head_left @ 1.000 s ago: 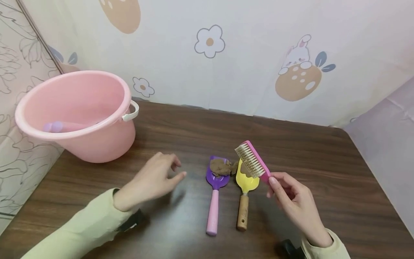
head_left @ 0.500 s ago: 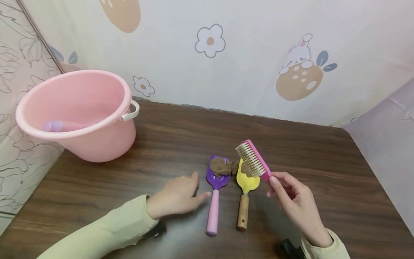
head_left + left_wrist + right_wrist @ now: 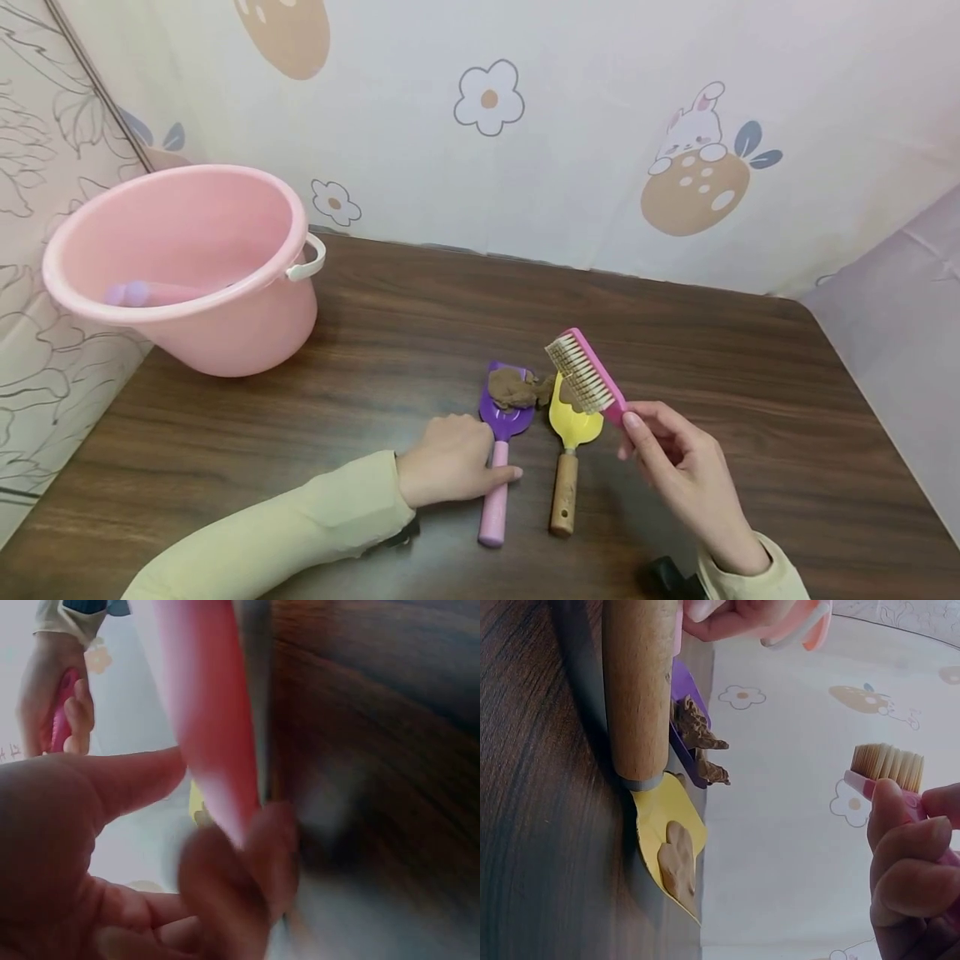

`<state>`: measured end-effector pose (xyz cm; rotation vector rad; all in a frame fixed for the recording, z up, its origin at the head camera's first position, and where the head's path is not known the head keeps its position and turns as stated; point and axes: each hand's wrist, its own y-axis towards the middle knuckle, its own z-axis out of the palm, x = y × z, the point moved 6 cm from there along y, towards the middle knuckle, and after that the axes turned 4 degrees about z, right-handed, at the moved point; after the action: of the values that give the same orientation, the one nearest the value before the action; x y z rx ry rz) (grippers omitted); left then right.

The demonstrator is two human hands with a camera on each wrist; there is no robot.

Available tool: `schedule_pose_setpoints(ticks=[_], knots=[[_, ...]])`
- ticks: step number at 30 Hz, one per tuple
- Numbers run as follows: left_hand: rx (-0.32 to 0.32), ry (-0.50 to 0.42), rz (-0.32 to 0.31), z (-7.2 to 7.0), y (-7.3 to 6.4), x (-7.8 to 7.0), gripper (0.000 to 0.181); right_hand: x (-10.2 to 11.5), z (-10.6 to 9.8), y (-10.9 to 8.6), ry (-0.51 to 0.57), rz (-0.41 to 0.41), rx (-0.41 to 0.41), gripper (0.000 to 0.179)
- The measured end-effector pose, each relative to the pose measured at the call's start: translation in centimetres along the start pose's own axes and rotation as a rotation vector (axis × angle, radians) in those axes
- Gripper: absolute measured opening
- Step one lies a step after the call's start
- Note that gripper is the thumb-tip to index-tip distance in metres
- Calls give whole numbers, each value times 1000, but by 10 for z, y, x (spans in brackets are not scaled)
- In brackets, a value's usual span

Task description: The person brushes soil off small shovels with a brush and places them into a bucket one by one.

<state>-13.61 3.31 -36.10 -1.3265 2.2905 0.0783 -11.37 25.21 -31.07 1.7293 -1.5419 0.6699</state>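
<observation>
A toy shovel (image 3: pixel 492 515) with a purple scoop and pink handle lies on the table, a brown lump of sand or clay (image 3: pixel 512 389) on its scoop. Around the upper part of that handle, my left hand (image 3: pixel 450 461) has its thumb on one side and curled fingers on the other; the left wrist view is blurred. My right hand (image 3: pixel 684 475) pinches a pink brush (image 3: pixel 600 372) by its handle, pale bristles facing left. Below the brush rests a yellow shovel (image 3: pixel 576 429) with a wooden handle (image 3: pixel 639 690). A flat brown patch (image 3: pixel 677 859) shows on its scoop.
At the back left stands a pink bucket (image 3: pixel 240 333) with a white handle (image 3: pixel 307 260). Inside it lies a pink and lilac object (image 3: pixel 153 293), partly hidden by the rim. A patterned wall covering (image 3: pixel 570 192) borders the dark wooden table (image 3: pixel 420 308).
My left hand has moved right, from beside the bucket to the purple shovel, and has taken hold of its handle. The right hand and brush have stayed nearly still.
</observation>
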Motion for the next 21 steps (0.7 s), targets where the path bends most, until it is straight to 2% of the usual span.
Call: schedule_pose_setpoints(ticks=[7,14,21], knots=[[18,-25,-15,3,4,-3,43,0,0,0,-2,0,1,9],[3,-43,-16,1,7,-2,38,1,1,0,-5,-9,2,9],[-15,-149,23,1,5,2,37,2,2,-1,5,-32,2,9]])
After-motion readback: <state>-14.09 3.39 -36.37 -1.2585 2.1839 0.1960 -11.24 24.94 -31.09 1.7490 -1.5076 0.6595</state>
